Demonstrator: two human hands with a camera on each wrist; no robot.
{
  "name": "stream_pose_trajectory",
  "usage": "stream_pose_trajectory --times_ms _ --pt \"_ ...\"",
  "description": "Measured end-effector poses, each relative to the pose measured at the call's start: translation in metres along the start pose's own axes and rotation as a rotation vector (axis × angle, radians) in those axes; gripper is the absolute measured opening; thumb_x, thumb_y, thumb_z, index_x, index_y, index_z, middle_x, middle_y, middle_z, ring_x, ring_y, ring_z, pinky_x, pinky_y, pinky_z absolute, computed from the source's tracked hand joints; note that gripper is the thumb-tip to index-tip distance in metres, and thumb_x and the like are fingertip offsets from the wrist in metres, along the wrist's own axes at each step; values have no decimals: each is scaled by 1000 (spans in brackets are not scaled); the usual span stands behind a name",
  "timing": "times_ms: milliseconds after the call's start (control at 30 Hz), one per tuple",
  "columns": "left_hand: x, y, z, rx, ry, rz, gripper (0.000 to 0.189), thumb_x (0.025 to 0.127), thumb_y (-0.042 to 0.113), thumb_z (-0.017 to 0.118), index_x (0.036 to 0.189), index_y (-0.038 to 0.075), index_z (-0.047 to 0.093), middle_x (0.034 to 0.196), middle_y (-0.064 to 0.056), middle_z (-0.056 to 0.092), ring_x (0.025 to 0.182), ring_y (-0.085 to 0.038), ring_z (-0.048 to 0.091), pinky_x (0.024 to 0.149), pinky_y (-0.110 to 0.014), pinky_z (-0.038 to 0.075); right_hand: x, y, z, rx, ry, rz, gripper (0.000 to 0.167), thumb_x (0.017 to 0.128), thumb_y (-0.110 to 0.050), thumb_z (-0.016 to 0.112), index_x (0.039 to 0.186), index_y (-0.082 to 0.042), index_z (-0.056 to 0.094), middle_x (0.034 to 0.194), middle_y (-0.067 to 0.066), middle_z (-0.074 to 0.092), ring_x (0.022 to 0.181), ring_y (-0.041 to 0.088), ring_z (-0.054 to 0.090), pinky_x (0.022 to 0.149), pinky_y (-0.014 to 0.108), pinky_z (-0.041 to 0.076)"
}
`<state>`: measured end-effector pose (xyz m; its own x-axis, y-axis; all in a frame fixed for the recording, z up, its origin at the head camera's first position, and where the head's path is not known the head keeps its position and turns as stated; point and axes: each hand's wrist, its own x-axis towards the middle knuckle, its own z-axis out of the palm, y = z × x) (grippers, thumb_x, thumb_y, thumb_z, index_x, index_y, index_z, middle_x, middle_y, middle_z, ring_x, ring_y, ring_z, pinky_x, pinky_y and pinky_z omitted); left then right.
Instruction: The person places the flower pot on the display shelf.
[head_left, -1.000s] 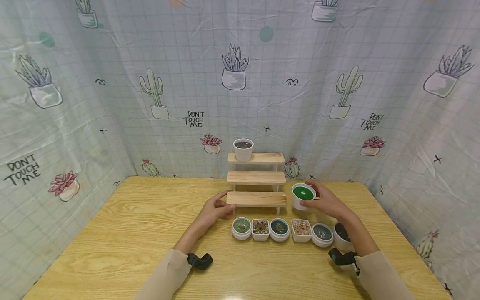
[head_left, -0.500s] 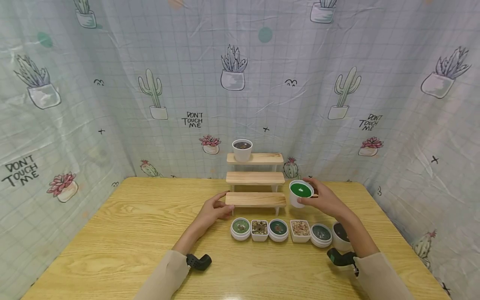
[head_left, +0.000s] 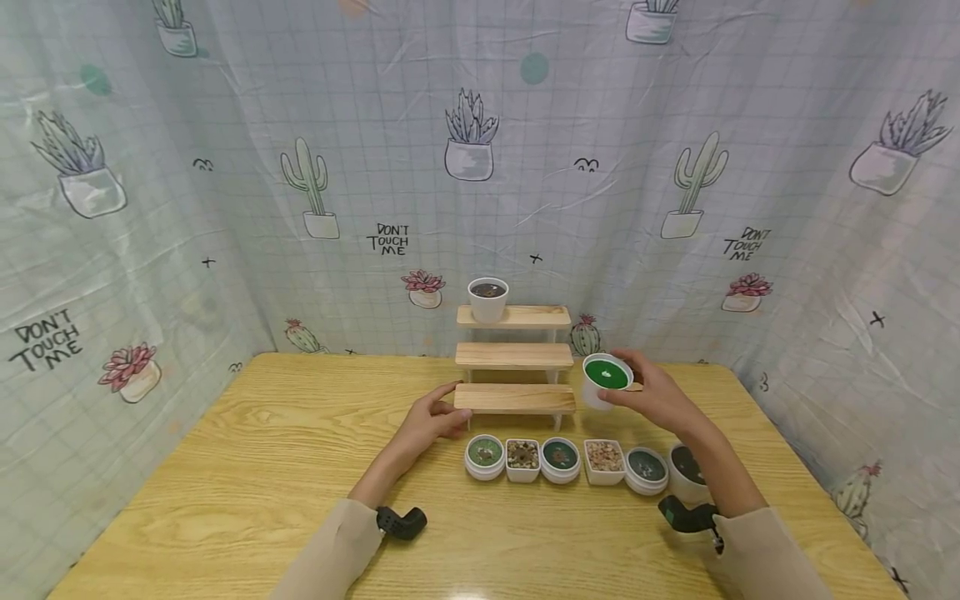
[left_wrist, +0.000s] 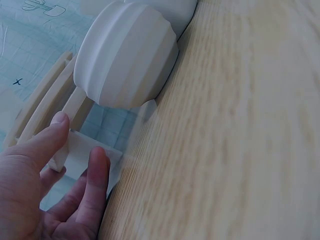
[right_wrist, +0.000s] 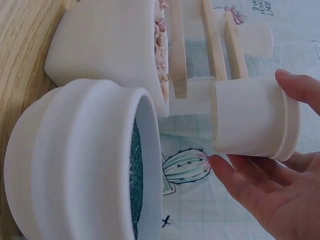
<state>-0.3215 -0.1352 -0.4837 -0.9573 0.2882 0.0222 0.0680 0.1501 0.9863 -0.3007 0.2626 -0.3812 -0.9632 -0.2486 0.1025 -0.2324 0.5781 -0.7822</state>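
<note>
My right hand holds a white round cup-like pot with a green top, off the table, right of a three-step wooden stand. In the right wrist view, thumb and fingers grip this pot around its rim and side. My left hand grips the left end of the stand's lowest board. In the left wrist view, its thumb presses the board's end. Another white pot, dark-topped, stands on the left of the top board.
In front of the stand, several small pots line the wooden table. Among them are a green-topped round pot, a square pot with pale pebbles and a dark-topped pot. A cactus-print curtain hangs behind.
The right hand has lifted the green-topped pot slightly higher beside the stand. My left hand stays at the lowest board's end.
</note>
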Motion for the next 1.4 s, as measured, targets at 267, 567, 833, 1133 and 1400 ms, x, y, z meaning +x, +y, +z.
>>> stream_pose_trajectory --times_ms 267,567,833,1133,1400 --pt "-1 1 1 0 1 -3 77 97 31 75 161 17 36 119 -20 69 97 -25 75 87 -37 65 -1 -7 0 -5 3 -3 86 94 -35 77 158 0 32 153 26 46 141 48 46 102 52 53" --pt "-4 3 1 2 9 -9 77 97 30 75 161 17 36 118 -20 69 95 -25 75 87 -37 65 4 -17 -2 1 -9 -3 87 94 -39 77 159 -3 31 155 23 44 142 46 45 103 53 53" --pt "-1 0 1 4 3 -10 79 96 33 76 162 17 35 120 -19 69 97 -26 75 88 -37 65 11 -27 -4 -16 -8 -35 88 94 -37 77 159 -2 31 154 24 45 141 46 46 101 51 54" --pt "-2 5 1 2 3 4 78 97 29 75 162 16 35 119 -21 70 95 -26 76 87 -37 65 19 -35 -6 -9 -10 -57 86 94 -35 77 160 -4 32 152 22 47 137 43 49 92 41 55" --pt "-3 4 1 3 8 6 79 97 28 75 162 14 34 118 -21 70 93 -26 76 87 -37 65 28 -42 -6 -10 -14 -47 87 93 -38 79 159 -5 33 151 21 49 137 43 50 93 41 55"
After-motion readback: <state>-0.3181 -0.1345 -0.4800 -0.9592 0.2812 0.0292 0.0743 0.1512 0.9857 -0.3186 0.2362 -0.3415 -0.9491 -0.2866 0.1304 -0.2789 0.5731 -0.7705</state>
